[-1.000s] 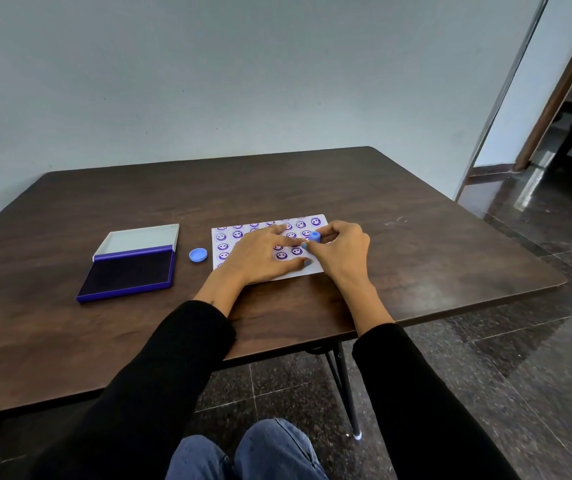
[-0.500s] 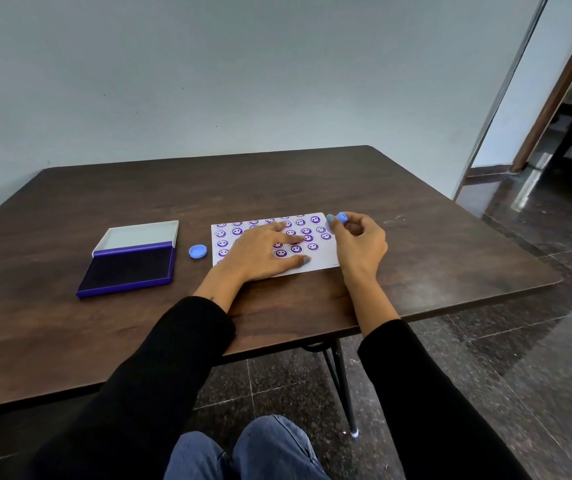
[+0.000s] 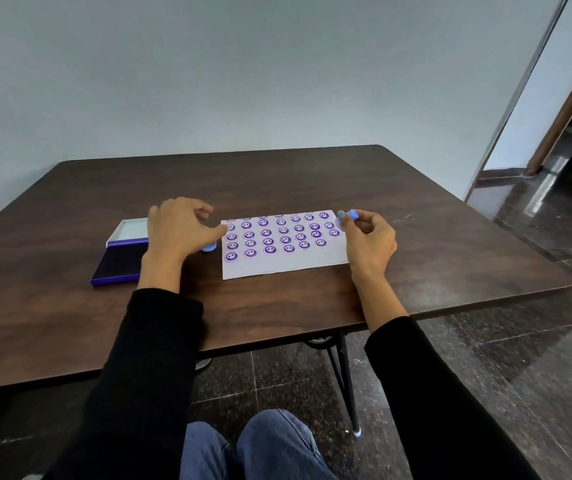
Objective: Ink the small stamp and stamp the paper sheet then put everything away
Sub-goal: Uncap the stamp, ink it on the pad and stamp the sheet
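Dark wood-grain table (image 3: 416, 244) against plain pale wall (image 3: 243, 71); glossy dark granite floor (image 3: 537, 341); wooden doorframe (image 3: 568, 102) far right

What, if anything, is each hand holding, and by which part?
The right hand pinches the small blue stamp by its sides, between its fingertips. The left hand holds nothing; it hovers over the blue cap.

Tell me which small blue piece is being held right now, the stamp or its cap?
The stamp, pinched in the right hand off the paper's far right corner; the cap lies on the table.

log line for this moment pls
right hand: holds small stamp off paper sheet | left hand: over cap | ink pad: open
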`<state>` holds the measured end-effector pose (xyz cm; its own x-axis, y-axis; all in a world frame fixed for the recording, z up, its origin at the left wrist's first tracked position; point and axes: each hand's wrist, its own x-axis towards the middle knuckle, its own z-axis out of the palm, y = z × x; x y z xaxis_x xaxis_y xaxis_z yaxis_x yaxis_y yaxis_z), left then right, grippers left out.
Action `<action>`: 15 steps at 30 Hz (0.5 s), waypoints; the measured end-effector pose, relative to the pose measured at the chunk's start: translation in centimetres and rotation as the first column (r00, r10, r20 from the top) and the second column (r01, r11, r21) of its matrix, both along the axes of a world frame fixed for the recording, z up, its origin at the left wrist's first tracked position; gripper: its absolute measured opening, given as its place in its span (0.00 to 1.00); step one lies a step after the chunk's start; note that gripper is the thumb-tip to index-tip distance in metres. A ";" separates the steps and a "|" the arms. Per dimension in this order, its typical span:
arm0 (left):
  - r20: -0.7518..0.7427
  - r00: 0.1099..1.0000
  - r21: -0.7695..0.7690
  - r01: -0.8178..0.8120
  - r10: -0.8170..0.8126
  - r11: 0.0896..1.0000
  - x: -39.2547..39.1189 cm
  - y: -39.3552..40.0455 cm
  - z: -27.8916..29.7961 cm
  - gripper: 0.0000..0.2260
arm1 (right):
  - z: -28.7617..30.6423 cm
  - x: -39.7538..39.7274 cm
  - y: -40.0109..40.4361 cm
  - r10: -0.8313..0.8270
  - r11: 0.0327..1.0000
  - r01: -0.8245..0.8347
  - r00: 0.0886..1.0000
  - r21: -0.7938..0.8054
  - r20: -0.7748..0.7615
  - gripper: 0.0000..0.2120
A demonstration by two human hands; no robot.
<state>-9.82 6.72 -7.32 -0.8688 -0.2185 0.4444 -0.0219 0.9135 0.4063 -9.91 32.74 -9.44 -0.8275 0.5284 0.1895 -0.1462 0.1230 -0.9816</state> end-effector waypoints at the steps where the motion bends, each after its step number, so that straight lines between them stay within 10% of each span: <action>1: 0.049 0.999 -0.023 -0.016 0.017 1.000 0.1 -0.2 0.1 0.19 | 0.0 0.0 0.0 -0.004 1.000 0.004 1.000 -0.003 0.000 0.06; 15: 0.317 0.946 -0.005 -0.064 0.062 0.998 1.7 -1.4 0.5 0.19 | -0.2 -0.3 0.0 0.014 1.000 -0.014 1.000 0.026 0.007 0.07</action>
